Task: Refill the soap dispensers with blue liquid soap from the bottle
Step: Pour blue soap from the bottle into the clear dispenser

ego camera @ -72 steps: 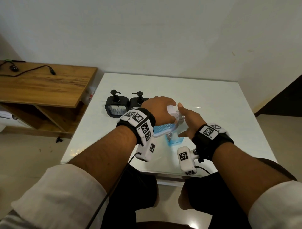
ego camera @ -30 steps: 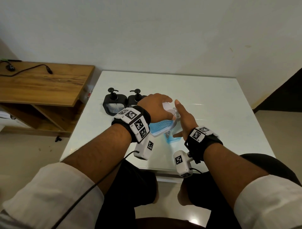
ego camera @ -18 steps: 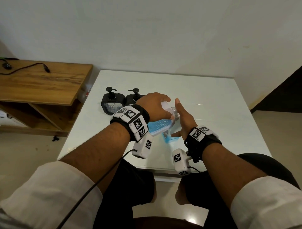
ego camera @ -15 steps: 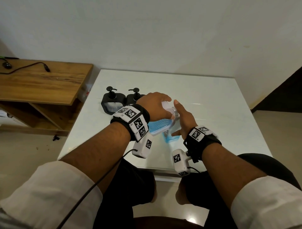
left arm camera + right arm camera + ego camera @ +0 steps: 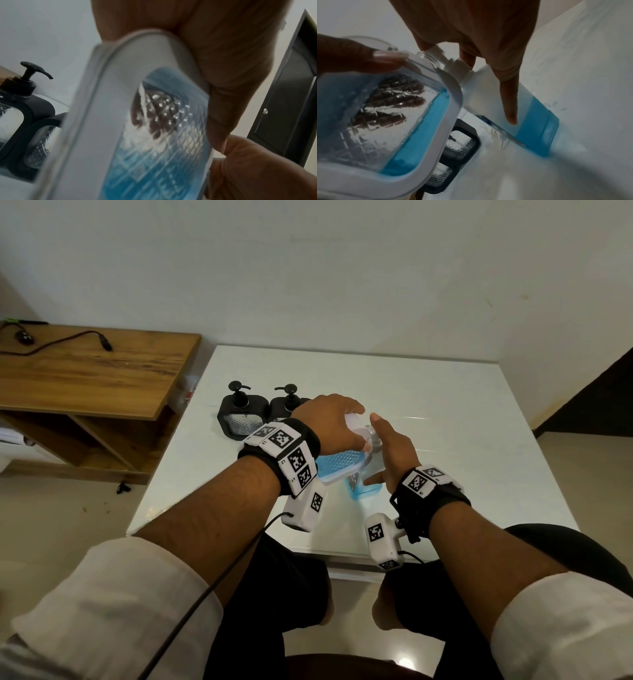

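My left hand (image 5: 334,424) grips a white-framed clear soap dispenser (image 5: 337,470) from above, with no pump on it. The dispenser (image 5: 385,121) is tilted, part full of blue liquid, and its open neck meets the mouth of the soap bottle (image 5: 534,121). That bottle (image 5: 364,489) stands on the white table (image 5: 462,440) with blue liquid in its lower part. My right hand (image 5: 388,451) holds it at the white threaded neck, the index finger (image 5: 510,102) stretched down its side. In the left wrist view the dispenser (image 5: 154,135) fills the frame.
Two black-framed dispensers (image 5: 243,416) (image 5: 289,405) with pumps on stand side by side on the table's left, just behind my left wrist. A wooden shelf (image 5: 85,371) with a cable stands left of the table. A dark door (image 5: 291,94) is to the right.
Both hands keep almost the same hold, with the dispenser tilted against the bottle's mouth. The head view has shifted slightly.
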`<state>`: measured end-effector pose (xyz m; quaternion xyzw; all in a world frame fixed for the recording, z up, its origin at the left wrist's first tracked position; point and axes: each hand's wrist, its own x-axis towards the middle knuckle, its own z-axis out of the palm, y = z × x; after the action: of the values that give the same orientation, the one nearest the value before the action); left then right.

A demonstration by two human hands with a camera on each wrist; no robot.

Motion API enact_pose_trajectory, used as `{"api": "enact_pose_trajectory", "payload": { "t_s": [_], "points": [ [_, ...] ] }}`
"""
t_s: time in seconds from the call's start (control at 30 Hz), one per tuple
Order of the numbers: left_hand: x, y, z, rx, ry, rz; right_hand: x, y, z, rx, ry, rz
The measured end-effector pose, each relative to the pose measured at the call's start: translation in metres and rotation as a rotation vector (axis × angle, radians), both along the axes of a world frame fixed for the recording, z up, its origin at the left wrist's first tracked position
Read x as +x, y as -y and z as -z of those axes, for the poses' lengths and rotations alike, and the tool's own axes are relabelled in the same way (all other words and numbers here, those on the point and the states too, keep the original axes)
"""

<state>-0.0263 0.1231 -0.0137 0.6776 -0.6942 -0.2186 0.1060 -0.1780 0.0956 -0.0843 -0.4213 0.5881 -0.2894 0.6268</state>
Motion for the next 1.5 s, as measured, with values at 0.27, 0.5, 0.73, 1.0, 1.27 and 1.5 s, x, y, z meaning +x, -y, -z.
{"api": "enact_pose_trajectory", "payload": {
  "t_s": [0.27,0.5,0.73,1.0,1.27,1.5],
  "points": [
    [0.0004,-0.0001,0.0005,0.009,-0.006,-0.001,-0.0004,-0.0004,0.0067,0.030,0.062,-0.065],
    [0.0013,0.0009,0.0032,0.003,-0.014,-0.010,0.0002,-0.0015,-0.0001,-0.023,-0.022,-0.027],
    [0.0011,-0.0006,0.0016,0.007,-0.006,-0.006,-0.0006,-0.0023,0.0023,0.007,0.056,-0.103],
    [0.0017,-0.0003,0.0025,0.003,-0.017,-0.014,0.0007,-0.0003,0.0003,-0.052,-0.026,-0.070],
    [0.0011,-0.0012,0.0019,0.001,-0.003,-0.012,-0.0028,-0.0007,0.0042,-0.008,0.036,-0.133],
    [0.0004,-0.0012,0.0013,0.001,-0.022,-0.020,-0.0049,0.0029,0.0020,-0.033,0.031,-0.067]
  ]
}}
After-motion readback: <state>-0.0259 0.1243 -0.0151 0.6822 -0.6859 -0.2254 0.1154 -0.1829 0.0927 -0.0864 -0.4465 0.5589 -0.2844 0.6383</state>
